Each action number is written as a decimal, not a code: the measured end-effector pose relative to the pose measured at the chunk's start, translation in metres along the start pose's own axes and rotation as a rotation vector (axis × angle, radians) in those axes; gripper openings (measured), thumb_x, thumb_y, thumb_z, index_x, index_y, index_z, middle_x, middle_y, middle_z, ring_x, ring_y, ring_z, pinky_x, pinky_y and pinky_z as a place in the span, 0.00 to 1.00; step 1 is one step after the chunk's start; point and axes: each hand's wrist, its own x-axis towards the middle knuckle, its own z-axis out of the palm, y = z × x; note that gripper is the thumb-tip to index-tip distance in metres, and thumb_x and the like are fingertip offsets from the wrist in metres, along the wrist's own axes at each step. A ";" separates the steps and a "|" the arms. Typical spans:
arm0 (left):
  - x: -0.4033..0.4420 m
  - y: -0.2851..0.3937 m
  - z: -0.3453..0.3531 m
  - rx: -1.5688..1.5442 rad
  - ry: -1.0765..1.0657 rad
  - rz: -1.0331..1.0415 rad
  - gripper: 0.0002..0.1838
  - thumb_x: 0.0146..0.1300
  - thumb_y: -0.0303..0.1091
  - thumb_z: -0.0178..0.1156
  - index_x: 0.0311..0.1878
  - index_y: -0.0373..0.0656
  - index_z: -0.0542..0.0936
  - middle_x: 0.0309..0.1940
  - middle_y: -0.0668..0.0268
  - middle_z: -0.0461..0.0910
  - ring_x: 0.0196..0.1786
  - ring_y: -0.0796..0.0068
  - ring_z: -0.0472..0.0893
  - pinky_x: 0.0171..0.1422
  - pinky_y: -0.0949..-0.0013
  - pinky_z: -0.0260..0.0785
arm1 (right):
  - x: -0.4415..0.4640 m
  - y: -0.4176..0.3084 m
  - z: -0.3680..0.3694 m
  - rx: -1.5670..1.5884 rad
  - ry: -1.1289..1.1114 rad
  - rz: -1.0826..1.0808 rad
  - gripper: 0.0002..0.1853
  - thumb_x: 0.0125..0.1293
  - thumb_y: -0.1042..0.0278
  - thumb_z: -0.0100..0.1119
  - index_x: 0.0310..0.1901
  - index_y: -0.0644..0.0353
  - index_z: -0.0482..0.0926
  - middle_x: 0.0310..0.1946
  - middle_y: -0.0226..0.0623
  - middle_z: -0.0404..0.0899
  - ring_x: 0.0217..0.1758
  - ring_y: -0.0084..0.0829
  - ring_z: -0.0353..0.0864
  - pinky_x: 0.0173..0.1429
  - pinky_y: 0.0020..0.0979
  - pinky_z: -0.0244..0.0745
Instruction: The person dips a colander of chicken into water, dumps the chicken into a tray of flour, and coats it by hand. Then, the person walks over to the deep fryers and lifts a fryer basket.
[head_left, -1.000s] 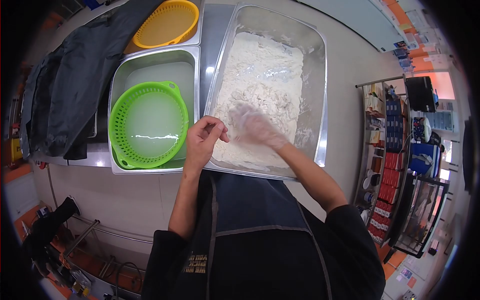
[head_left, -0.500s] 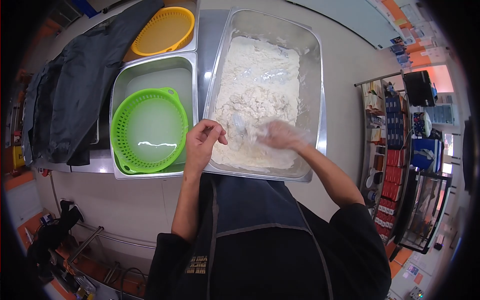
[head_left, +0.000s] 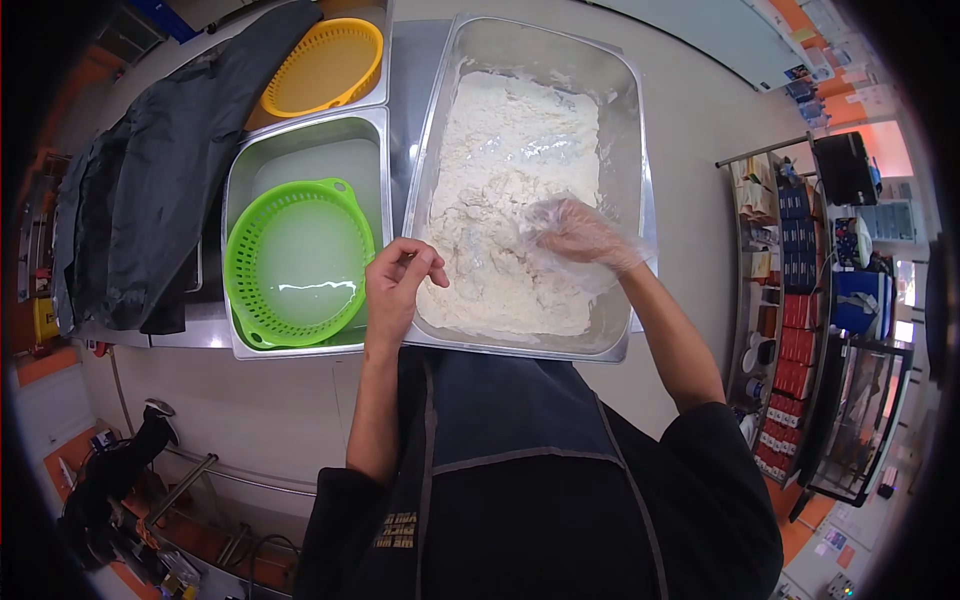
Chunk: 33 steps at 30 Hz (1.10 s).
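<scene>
A deep steel pan [head_left: 600, 60] in front of me holds a wide bed of white flour [head_left: 500, 130], clumpy around the middle. My right hand [head_left: 580, 238], in a loose clear plastic glove, is over the right-middle part of the flour. Its fingers are bunched and point left; the glove's folds hide whether anything is in them. My left hand [head_left: 398, 290] is bare, at the pan's near left rim, its fingers curled in towards the thumb. I see nothing in it. Left of that hand, a green strainer basket [head_left: 240, 250] sits in a steel pan of cloudy liquid [head_left: 305, 265].
A yellow strainer basket [head_left: 372, 75] sits in another pan at the back left. Dark cloth [head_left: 140, 200] drapes over the counter's left side. To the right stands a shelf rack [head_left: 795, 300] with boxes. Part of another person, a dark trouser leg [head_left: 145, 435], shows at lower left.
My right hand, blurred by motion before, has risen slightly away from me and turned, and its glove now shows clearly. My left hand has barely shifted.
</scene>
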 end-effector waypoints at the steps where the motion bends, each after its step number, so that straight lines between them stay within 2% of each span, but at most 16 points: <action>1: 0.000 0.000 0.000 0.006 0.005 0.002 0.06 0.63 0.27 0.53 0.32 0.34 0.74 0.27 0.60 0.76 0.25 0.72 0.76 0.35 0.71 0.69 | 0.003 0.004 0.001 0.042 0.010 -0.061 0.24 0.53 0.58 0.58 0.50 0.63 0.72 0.37 0.49 0.79 0.40 0.41 0.78 0.48 0.35 0.71; 4: 0.000 -0.002 0.000 -0.017 0.007 0.006 0.06 0.63 0.27 0.53 0.32 0.33 0.74 0.27 0.60 0.75 0.25 0.72 0.76 0.35 0.71 0.69 | 0.011 0.029 0.014 0.013 0.165 -0.260 0.25 0.52 0.56 0.60 0.49 0.63 0.71 0.37 0.47 0.78 0.40 0.42 0.77 0.47 0.36 0.71; 7: 0.000 -0.002 0.000 -0.001 0.012 0.006 0.06 0.63 0.27 0.52 0.32 0.33 0.74 0.27 0.60 0.75 0.25 0.72 0.76 0.35 0.71 0.69 | 0.022 0.047 0.029 -0.608 0.052 -0.008 0.29 0.51 0.58 0.62 0.51 0.68 0.69 0.41 0.43 0.77 0.45 0.37 0.76 0.49 0.33 0.71; 10: -0.001 -0.001 0.000 -0.006 0.014 0.007 0.06 0.63 0.27 0.52 0.32 0.34 0.74 0.27 0.60 0.75 0.25 0.73 0.76 0.35 0.72 0.69 | 0.013 0.061 0.065 -0.887 0.186 0.081 0.26 0.50 0.60 0.62 0.45 0.71 0.70 0.37 0.45 0.76 0.43 0.40 0.77 0.46 0.34 0.72; 13: -0.002 0.001 0.002 0.021 0.015 0.007 0.06 0.63 0.27 0.52 0.32 0.34 0.74 0.27 0.61 0.75 0.25 0.73 0.76 0.36 0.72 0.69 | 0.004 0.072 0.091 -1.067 0.148 -0.118 0.17 0.56 0.62 0.55 0.42 0.67 0.72 0.31 0.47 0.76 0.39 0.38 0.78 0.45 0.35 0.72; 16: -0.002 0.002 0.002 0.001 0.016 0.001 0.06 0.63 0.27 0.52 0.32 0.34 0.74 0.27 0.61 0.75 0.26 0.74 0.76 0.37 0.72 0.68 | 0.003 0.074 0.099 -0.501 0.030 -0.111 0.16 0.55 0.61 0.55 0.38 0.67 0.74 0.30 0.50 0.76 0.38 0.41 0.78 0.44 0.36 0.72; 19: -0.002 0.000 0.001 -0.009 0.016 0.003 0.06 0.63 0.27 0.52 0.32 0.34 0.73 0.27 0.61 0.75 0.26 0.74 0.77 0.37 0.72 0.68 | 0.011 0.065 0.099 -0.575 -0.235 -0.067 0.13 0.55 0.63 0.58 0.31 0.67 0.73 0.27 0.44 0.76 0.36 0.35 0.79 0.39 0.35 0.72; 22: -0.002 -0.002 0.000 -0.012 0.016 0.009 0.06 0.62 0.27 0.54 0.32 0.34 0.74 0.26 0.63 0.77 0.26 0.76 0.78 0.36 0.74 0.70 | 0.009 0.034 0.069 -0.003 -0.129 -0.038 0.13 0.55 0.62 0.58 0.29 0.67 0.76 0.28 0.48 0.77 0.37 0.37 0.79 0.42 0.37 0.72; 25: -0.001 0.000 0.001 -0.033 0.005 0.015 0.06 0.62 0.27 0.54 0.32 0.34 0.74 0.26 0.63 0.77 0.27 0.76 0.78 0.36 0.74 0.70 | 0.017 0.021 0.036 -0.024 -0.064 0.149 0.27 0.56 0.48 0.55 0.41 0.70 0.75 0.38 0.57 0.76 0.44 0.46 0.76 0.51 0.38 0.70; 28: -0.001 0.000 0.002 0.000 0.004 0.002 0.06 0.62 0.27 0.54 0.32 0.34 0.74 0.26 0.63 0.77 0.27 0.76 0.78 0.36 0.74 0.70 | 0.041 0.055 0.059 -0.477 0.303 -0.094 0.31 0.54 0.45 0.57 0.49 0.67 0.72 0.45 0.57 0.74 0.51 0.46 0.73 0.56 0.37 0.67; 30: 0.000 0.000 0.001 -0.001 -0.006 0.005 0.05 0.62 0.26 0.54 0.32 0.34 0.74 0.25 0.63 0.77 0.27 0.76 0.77 0.36 0.74 0.70 | 0.061 0.044 0.076 -0.601 0.477 -0.136 0.33 0.52 0.46 0.59 0.52 0.66 0.70 0.47 0.56 0.73 0.53 0.46 0.71 0.58 0.38 0.66; 33: -0.001 -0.002 0.001 -0.012 0.001 0.005 0.05 0.62 0.26 0.53 0.32 0.34 0.74 0.25 0.63 0.77 0.27 0.76 0.77 0.36 0.74 0.70 | 0.090 0.023 0.108 -0.693 0.516 -0.253 0.29 0.51 0.51 0.61 0.50 0.64 0.72 0.45 0.54 0.75 0.52 0.46 0.73 0.56 0.38 0.68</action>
